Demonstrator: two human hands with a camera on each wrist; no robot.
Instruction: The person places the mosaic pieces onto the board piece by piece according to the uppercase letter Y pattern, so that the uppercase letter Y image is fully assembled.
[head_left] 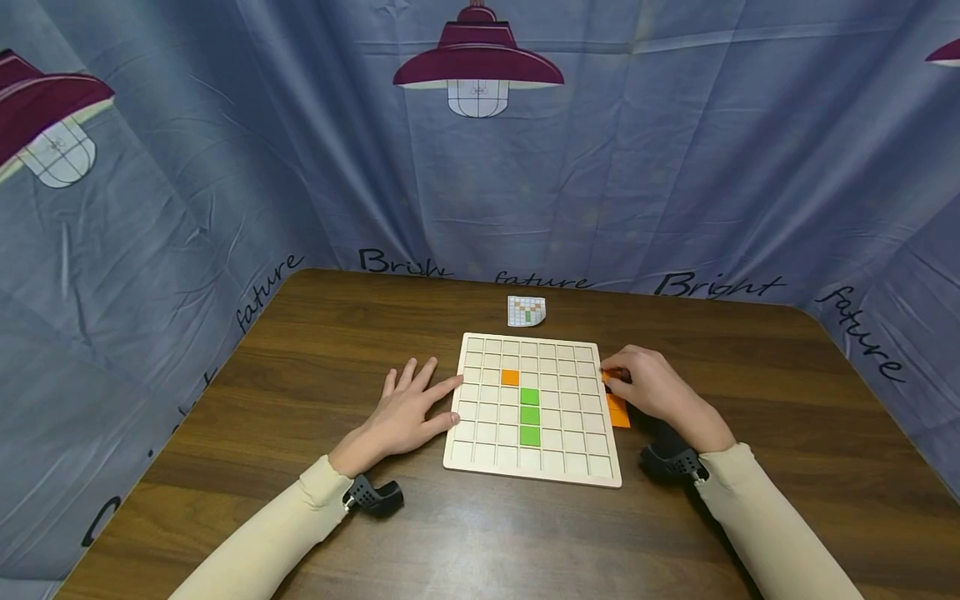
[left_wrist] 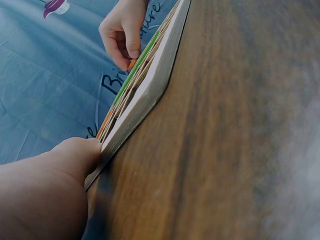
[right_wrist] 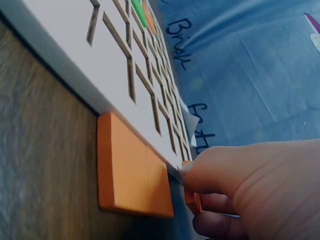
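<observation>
A pale wooden grid board (head_left: 573, 442) lies on the table, with one orange square tile (head_left: 510, 377) and a column of three green tiles (head_left: 529, 415) in its cells. Just off its right edge my right hand (head_left: 656, 387) pinches an orange tile (right_wrist: 192, 199) between thumb and fingers. More orange, a flat tile (right_wrist: 134, 172), lies on the table against that edge, nearer me. My left hand (head_left: 401, 417) rests at the left side with fingers spread, index finger and thumb touching the board's edge.
Behind the board lies a small paper (head_left: 527, 311) printed with a coloured grid pattern. The brown wooden table (head_left: 360, 317) ends at a blue curtain (head_left: 600, 167) with lamp drawings and lettering. A black wrist strap (head_left: 375, 496) shows below my left hand.
</observation>
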